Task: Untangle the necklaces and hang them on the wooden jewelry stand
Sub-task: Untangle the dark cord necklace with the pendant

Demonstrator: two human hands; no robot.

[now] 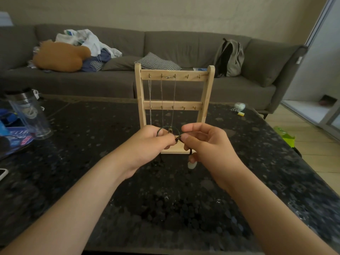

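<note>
Left hand [150, 142] and right hand [204, 142] both pinch the dark green cord necklace [177, 138] at its knot, just before the pale wooden jewelry stand [207, 92], likely to pick it loose; thin silver chains [150, 96] already hang there.

Room setting. A grey sofa [174, 45] spans the beige wall [165, 11] well beyond the grip [177, 138]. A dark speckled table [165, 208] lies beneath the grip. Pale wood floor [312, 144] and a glazed door [329, 70] stand to its right.
</note>
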